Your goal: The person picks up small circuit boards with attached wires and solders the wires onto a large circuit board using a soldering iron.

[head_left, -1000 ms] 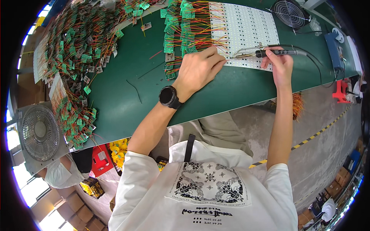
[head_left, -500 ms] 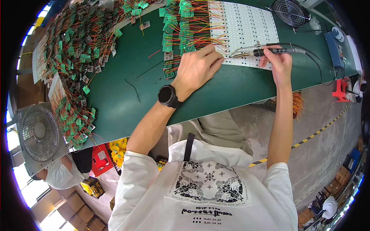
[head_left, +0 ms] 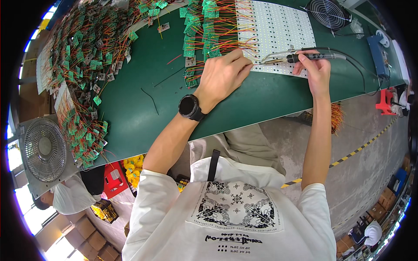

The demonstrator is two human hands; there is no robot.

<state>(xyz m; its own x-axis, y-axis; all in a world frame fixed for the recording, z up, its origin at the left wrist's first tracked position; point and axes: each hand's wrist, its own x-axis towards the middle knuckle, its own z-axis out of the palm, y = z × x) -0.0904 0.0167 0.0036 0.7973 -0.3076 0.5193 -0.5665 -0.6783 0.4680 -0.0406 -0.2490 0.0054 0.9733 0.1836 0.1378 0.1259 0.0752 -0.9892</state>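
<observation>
My left hand (head_left: 223, 77), with a black watch on its wrist, is closed in a pinch at the near left edge of a white perforated board (head_left: 283, 32). A thin wire seems to be between its fingertips, largely hidden by them. My right hand (head_left: 316, 71) grips a soldering iron (head_left: 305, 57) by its dark handle. A thin bent metal tube runs along the iron, and its tip touches or nearly touches the board beside my left fingertips. Red and yellow wires (head_left: 226, 37) link the board's left side to rows of small green circuit boards (head_left: 211, 43).
A large heap of wired green circuit boards (head_left: 87, 52) covers the table's left side. A black fan (head_left: 327, 14) and a blue box (head_left: 378, 55) stand to the right. Cut wire bits (head_left: 150, 100) lie on the green table (head_left: 130, 122). A grey fan (head_left: 45, 150) and another person (head_left: 72, 193) are at left.
The soldering iron's tip has shifted very slightly at the board's edge. My left hand has stayed in place. The other person at lower left has moved a little.
</observation>
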